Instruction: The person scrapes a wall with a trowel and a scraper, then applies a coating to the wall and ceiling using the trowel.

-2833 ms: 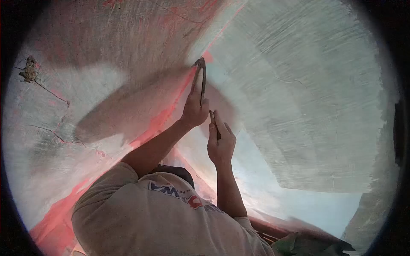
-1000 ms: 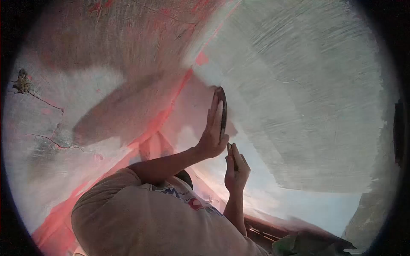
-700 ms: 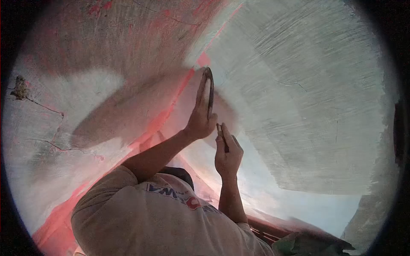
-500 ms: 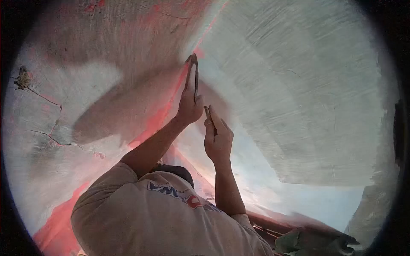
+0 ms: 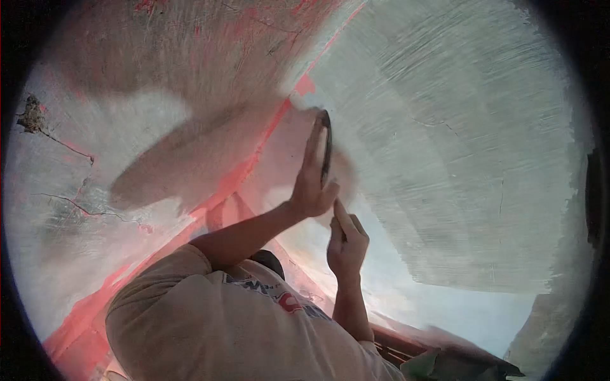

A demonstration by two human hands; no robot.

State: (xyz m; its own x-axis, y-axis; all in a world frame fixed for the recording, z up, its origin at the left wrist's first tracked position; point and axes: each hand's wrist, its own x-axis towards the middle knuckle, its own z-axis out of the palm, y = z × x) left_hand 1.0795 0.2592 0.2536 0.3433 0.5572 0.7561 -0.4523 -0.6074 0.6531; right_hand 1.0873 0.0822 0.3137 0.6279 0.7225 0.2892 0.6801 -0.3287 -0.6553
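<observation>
My left hand (image 5: 314, 190) is raised against the plastered surface, its fingers stretched along a flat dark-edged tool (image 5: 328, 146) seen almost edge-on. The tool's exact kind does not show. Just below and to the right is my right hand (image 5: 348, 247), with its fingers curled and the forefinger pointing up to the base of my left hand. Whatever my right hand grips is mostly hidden by its fingers. Around both hands lies the grey plaster surface (image 5: 432, 152), with a red-pink painted strip (image 5: 254, 155) running along the corner to the left.
A cracked, red-stained wall (image 5: 127, 114) spreads to the left, with a hole (image 5: 30, 114) and long cracks. My light shirt (image 5: 241, 330) fills the bottom. A dark green cloth-like item (image 5: 445, 365) lies at lower right. My shadow falls across the corner.
Both hands have moved down and to the right, away from the red strip, with the flat tool carried along. My right forefinger now meets the base of my left hand.
</observation>
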